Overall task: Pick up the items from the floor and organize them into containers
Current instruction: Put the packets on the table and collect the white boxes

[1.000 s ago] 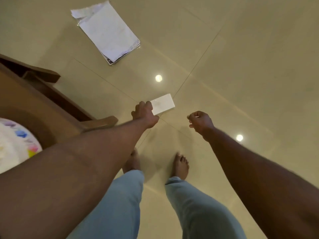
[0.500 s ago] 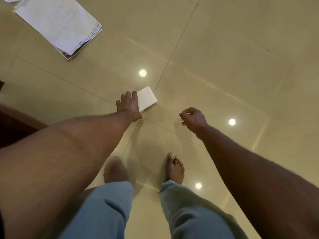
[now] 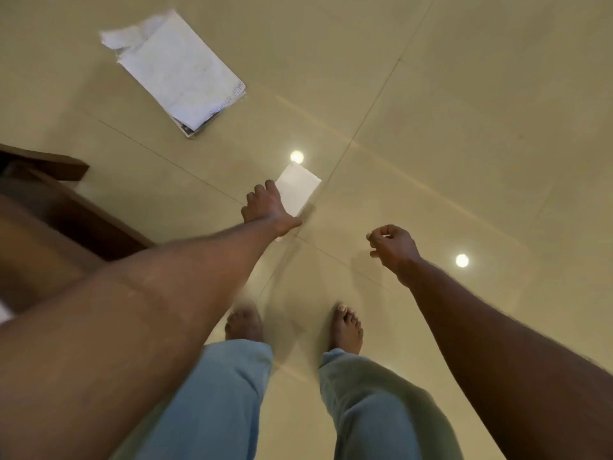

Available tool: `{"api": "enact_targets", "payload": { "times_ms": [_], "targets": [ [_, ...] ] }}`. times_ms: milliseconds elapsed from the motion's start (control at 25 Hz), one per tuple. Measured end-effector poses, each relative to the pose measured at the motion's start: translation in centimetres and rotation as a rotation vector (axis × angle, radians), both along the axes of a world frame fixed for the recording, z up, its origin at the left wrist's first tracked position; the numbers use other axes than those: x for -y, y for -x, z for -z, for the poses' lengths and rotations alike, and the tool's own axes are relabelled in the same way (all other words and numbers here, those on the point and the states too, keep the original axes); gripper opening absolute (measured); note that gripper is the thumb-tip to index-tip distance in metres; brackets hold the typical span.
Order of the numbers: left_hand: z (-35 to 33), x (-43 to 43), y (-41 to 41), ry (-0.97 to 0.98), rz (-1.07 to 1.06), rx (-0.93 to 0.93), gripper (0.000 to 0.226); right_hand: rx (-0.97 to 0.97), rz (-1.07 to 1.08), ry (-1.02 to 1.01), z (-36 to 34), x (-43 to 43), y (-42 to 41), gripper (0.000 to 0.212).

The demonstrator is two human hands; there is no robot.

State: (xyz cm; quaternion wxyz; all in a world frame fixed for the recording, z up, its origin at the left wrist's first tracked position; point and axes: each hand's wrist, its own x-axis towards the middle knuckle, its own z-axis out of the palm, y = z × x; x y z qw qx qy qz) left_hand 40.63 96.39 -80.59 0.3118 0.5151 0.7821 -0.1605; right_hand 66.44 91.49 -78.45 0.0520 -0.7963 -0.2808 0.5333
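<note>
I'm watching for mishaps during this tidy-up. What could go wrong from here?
1. The left hand grips the card by one end only, so it might slip out.
2. The papers lie loose on the glossy floor ahead of the bare feet; stepping on them could cause a slide.
3. The wooden furniture stands close on the left and could be bumped.

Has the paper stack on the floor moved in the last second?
No. The paper stack keeps its place beside the tile joint; only the view swung.
</note>
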Motion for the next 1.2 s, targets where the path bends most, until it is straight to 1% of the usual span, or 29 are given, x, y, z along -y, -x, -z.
{"api": "enact_targets", "payload": {
  "times_ms": [160, 280, 400, 480, 600, 720, 800, 880, 1040, 1200],
  "targets": [
    [-16.0, 1.5, 1.4, -0.05, -0.105, 0.045, 0.107, -0.018, -0.05, -0.064, -13.5, -0.4, 0.6, 0.019],
    [-28.1, 4.2, 3.2, -0.093, -0.162, 0.055, 0.105, -0.034, -0.103, -0.107, -24.4, -1.3, 1.5, 0.018],
    [-37.9, 6.8, 5.6, -0.179, -0.358, 0.083, 0.099, -0.03, -0.195, -0.139, -32.6, -2.8, 3.4, 0.014],
    [-43.5, 9.3, 8.1, -0.238, -0.51, 0.079, 0.099, -0.046, -0.289, -0.165, -37.2, -3.4, 6.3, 0.011],
    [-49.3, 13.7, 12.1, -0.323, -0.733, 0.075, 0.102, -0.091, -0.41, -0.2, -42.3, -3.6, 11.2, 0.009],
    [-52.7, 18.8, 17.3, -0.359, -0.925, 0.022, 0.106, -0.125, -0.518, -0.216, -45.3, -2.4, 16.9, 0.013],
    [-53.3, 22.7, 21.0, -0.349, -1.033, -0.012, 0.112, -0.135, -0.569, -0.208, -46.1, -0.9, 20.5, 0.015],
    [-52.6, 27.3, 24.6, -0.322, -1.134, -0.048, 0.116, -0.13, -0.623, -0.188, -46.1, 1.4, 24.2, 0.013],
    [-49.5, 35.0, 29.3, -0.299, -1.313, -0.08, 0.114, -0.107, -0.682, -0.146, -44.8, 6.4, 30.0, 0.013],
    [-46.7, 40.0, 31.9, -0.243, -1.373, -0.092, 0.099, -0.082, -0.746, -0.112, -43.6, 10.8, 34.5, 0.007]
  ]
}}
